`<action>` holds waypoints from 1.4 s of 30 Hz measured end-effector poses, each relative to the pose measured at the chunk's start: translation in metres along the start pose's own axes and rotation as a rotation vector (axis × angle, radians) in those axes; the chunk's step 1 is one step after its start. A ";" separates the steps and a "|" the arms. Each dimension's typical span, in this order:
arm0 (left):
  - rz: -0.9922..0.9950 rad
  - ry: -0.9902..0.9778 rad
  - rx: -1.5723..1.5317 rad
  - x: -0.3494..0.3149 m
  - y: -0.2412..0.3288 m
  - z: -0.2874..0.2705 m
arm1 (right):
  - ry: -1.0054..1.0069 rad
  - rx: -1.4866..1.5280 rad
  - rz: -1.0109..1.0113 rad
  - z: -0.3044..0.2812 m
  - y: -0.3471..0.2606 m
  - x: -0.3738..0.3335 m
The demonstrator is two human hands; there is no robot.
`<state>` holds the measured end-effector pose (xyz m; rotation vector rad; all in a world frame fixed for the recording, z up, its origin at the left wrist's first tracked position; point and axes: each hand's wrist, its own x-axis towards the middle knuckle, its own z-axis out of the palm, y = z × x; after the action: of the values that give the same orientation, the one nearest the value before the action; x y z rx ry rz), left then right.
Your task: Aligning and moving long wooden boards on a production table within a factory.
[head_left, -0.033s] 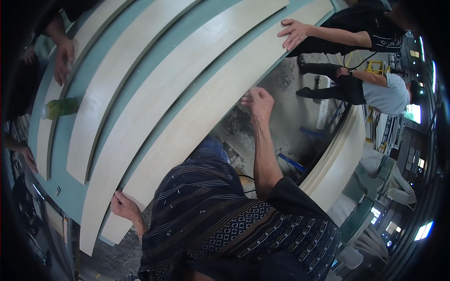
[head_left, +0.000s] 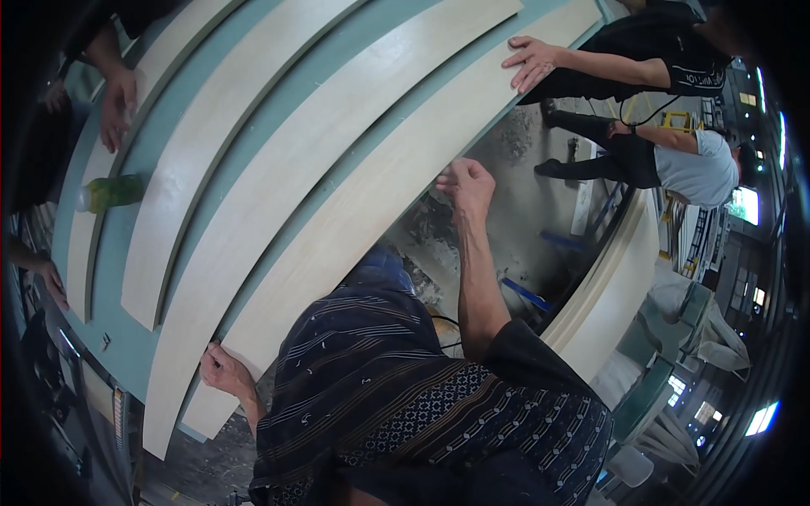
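A long, curved, pale wooden board (head_left: 371, 202) lies closest to me on a green tabletop (head_left: 101, 341). My left hand (head_left: 226, 371) rests over its lower left end, fingers curled at the edge facing the neighbouring board (head_left: 245, 202). At the near edge, about midway along, my right hand (head_left: 468, 185) is closed with its fingertips drawn together. Whatever it may pinch there is hidden. Another person's hand (head_left: 533, 63) lies flat on the board's far right end.
More curved boards (head_left: 181, 169) lie side by side beyond. A green bottle (head_left: 116, 193) is at the left, near another person's hand (head_left: 118, 110) and a further hand (head_left: 55, 285). Stacked curved boards (head_left: 616, 287) stand at right. Behind them a person in a light shirt (head_left: 696, 169) works.
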<state>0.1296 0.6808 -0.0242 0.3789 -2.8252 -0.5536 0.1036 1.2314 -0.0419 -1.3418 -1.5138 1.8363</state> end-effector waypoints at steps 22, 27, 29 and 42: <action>0.019 -0.025 0.002 -0.001 -0.001 -0.002 | -0.043 0.020 -0.002 -0.001 0.009 -0.011; 0.012 -0.041 0.034 0.000 -0.002 -0.002 | -0.066 0.017 -0.029 0.000 0.010 -0.015; 0.022 -0.039 0.029 -0.001 -0.002 0.000 | -0.072 0.022 -0.033 0.001 0.012 -0.020; -0.013 -0.062 0.066 -0.002 -0.005 -0.001 | -0.105 0.046 0.042 0.012 0.033 -0.053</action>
<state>0.1324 0.6767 -0.0258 0.3993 -2.9090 -0.4833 0.1256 1.1725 -0.0504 -1.2832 -1.4955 1.9834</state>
